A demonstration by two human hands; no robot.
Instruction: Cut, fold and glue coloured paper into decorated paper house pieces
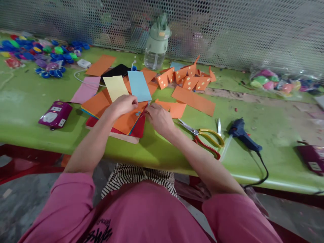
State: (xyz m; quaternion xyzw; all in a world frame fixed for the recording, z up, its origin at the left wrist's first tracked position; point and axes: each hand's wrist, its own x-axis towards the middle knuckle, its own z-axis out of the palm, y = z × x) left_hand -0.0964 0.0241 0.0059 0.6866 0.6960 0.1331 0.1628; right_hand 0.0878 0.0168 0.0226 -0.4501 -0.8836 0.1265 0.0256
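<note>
My left hand (126, 103) is above a stack of orange paper (126, 122), its fingers curled in. Whatever it may hold is hidden. My right hand (159, 116) is at the stack's right edge, fingertips pinched together. A small thin piece shows near them, too small to name. Little pale blue scraps lie on the top orange sheet. Beneath are blue edges and a red sheet or folder (139, 125). A light blue paper rectangle (139, 86) and a cream one (115, 87) lie just beyond my hands. A folded orange paper piece (174, 109) is right of them.
Scissors (202, 133), a glue gun (244, 133) and a small metal tool (219, 126) lie to the right. Orange spotted paper figures (187, 77) and a water bottle (157, 45) stand behind. Purple power sockets (56, 114) sit at left and far right. A mesh panel (227, 30) closes the back.
</note>
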